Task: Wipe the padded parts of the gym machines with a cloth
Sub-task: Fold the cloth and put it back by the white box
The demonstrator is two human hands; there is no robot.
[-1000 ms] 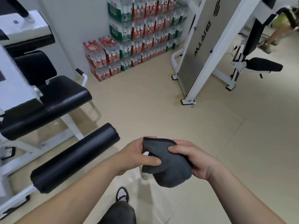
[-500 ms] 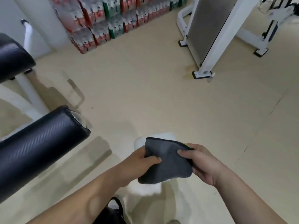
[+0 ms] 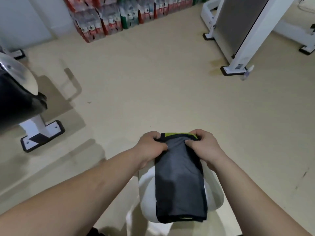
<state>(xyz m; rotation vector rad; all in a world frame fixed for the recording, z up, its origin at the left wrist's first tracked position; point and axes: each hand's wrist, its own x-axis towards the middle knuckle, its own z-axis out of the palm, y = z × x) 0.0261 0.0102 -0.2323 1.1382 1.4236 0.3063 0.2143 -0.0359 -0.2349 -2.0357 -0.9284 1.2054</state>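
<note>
Grey microfibre cloth (image 3: 179,181) with dark edging and a yellow-green strip along its far edge: both hands are gripping that far edge, and the cloth is hanging down toward the person in a long folded panel. Left hand (image 3: 151,148) is pinching the far left corner, fingers curled tight over the hem. Right hand (image 3: 205,147) is pinching the far right corner in the same way, thumb pressing on the grey face. The two hands are sitting close together, with the yellow-green strip stretching between them.

White rounded machine part (image 3: 214,196): lying directly beneath the cloth and showing on both sides of it; whether the cloth is touching it cannot be told.

Beige smooth floor (image 3: 153,91): carrying everything else in view.

Black padded roller with a silver end cap (image 3: 15,96): sitting at the left edge of view, well apart from the hands, above a white steel foot with black trim (image 3: 42,135).

White machine frame with a grey panel (image 3: 242,26): standing on the floor at the far right.

Shrink-wrapped packs of bottles with red and green labels (image 3: 119,16): stacking along the far wall.
</note>
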